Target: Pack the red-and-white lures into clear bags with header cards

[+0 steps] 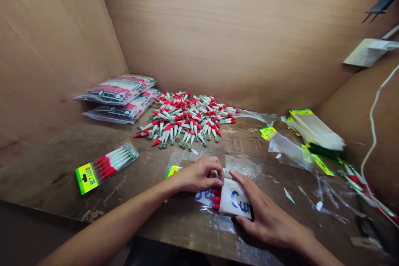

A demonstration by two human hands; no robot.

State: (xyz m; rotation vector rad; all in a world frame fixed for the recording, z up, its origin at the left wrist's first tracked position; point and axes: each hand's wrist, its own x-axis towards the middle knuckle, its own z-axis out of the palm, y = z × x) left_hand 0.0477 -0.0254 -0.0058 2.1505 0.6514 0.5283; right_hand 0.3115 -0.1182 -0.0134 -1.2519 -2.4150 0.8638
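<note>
My left hand (201, 174) is closed in a pinch on a clear packet with a yellow header (172, 171), which holds several red-and-white lures whose red tips (215, 199) show between my hands. My right hand (264, 212) lies with fingers stretched over a white card with blue lettering (232, 203), pressing it against the lure tips. Both hands rest near the front edge of the worktop. Behind them lies a pile of loose red-and-white lures (187, 118).
A filled packet with a yellow header (104, 167) lies at the left. Stacked bags of lures (120, 95) sit at the back left. Empty packets with yellow headers (311, 131) lie at the right. Cardboard walls (218, 29) enclose the worktop; a white cable (372, 133) hangs at right.
</note>
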